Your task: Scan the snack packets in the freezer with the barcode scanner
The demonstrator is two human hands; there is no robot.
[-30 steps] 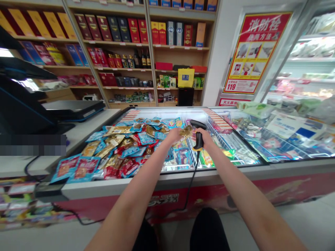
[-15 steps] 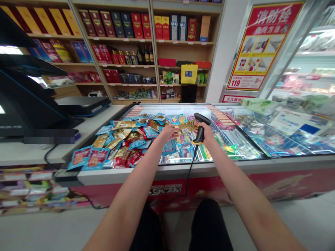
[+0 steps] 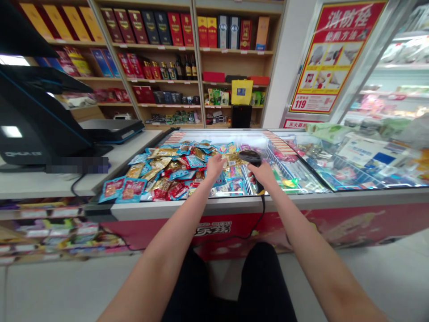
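Note:
My right hand (image 3: 264, 174) is wrapped round the grip of a black barcode scanner (image 3: 250, 156), whose head tilts to the left over the freezer. A cable hangs from the bottom of its handle. My left hand (image 3: 215, 165) pinches one end of a gold snack packet (image 3: 232, 159), held flat with a white barcode label facing up. The scanner head is right beside the packet's other end. To the left of my left hand, a heap of blue, gold and red snack packets (image 3: 167, 170) lies on the glass lid.
The chest freezer (image 3: 134, 211) runs across in front of me, with goods under its glass. A weighing scale (image 3: 114, 129) and a black till machine (image 3: 43, 112) stand on the left counter. Shelves of boxed bottles (image 3: 150, 29) line the back; flat packages (image 3: 372, 154) lie on the right.
My right hand has turned the scanner so its head now points left toward the gold packet. The packet's right end has left my right fingers, and my left hand still holds it.

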